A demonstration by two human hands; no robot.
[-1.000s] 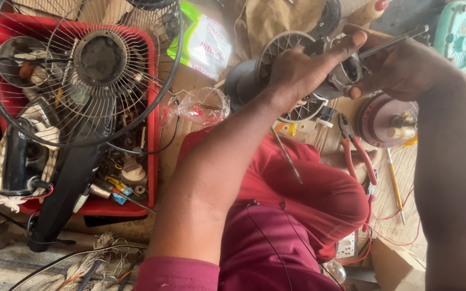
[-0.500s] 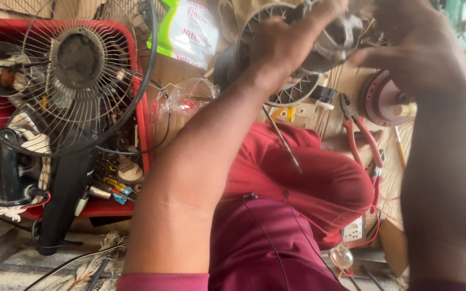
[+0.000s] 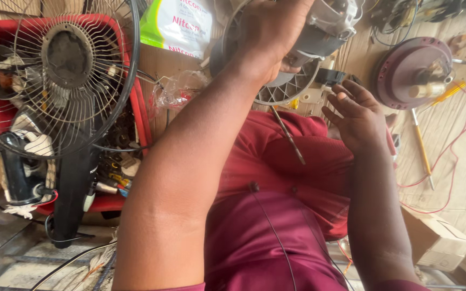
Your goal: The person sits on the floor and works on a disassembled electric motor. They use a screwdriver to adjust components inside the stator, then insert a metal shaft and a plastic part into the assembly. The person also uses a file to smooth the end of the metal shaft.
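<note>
Left hand (image 3: 273, 32) holds motor (image 3: 324, 27) tilted

The fan motor (image 3: 327, 24) is pale grey, with a white slotted grille (image 3: 289, 86) under it. The cloth (image 3: 297, 161) across the lap is red, darker maroon lower down. The fan guard (image 3: 60, 75) is black wire in a radiating pattern around a dusty grey hub, and its stand (image 3: 74, 188) is black. The crate (image 3: 141, 116) behind it is red. The bag (image 3: 176, 24) is white with a green edge and red print. The round motor housing (image 3: 405, 70) is maroon. 1 screwdriver (image 3: 446, 94) has a yellow handle. The wires (image 3: 459, 156) are red on bare tan wood.
</note>
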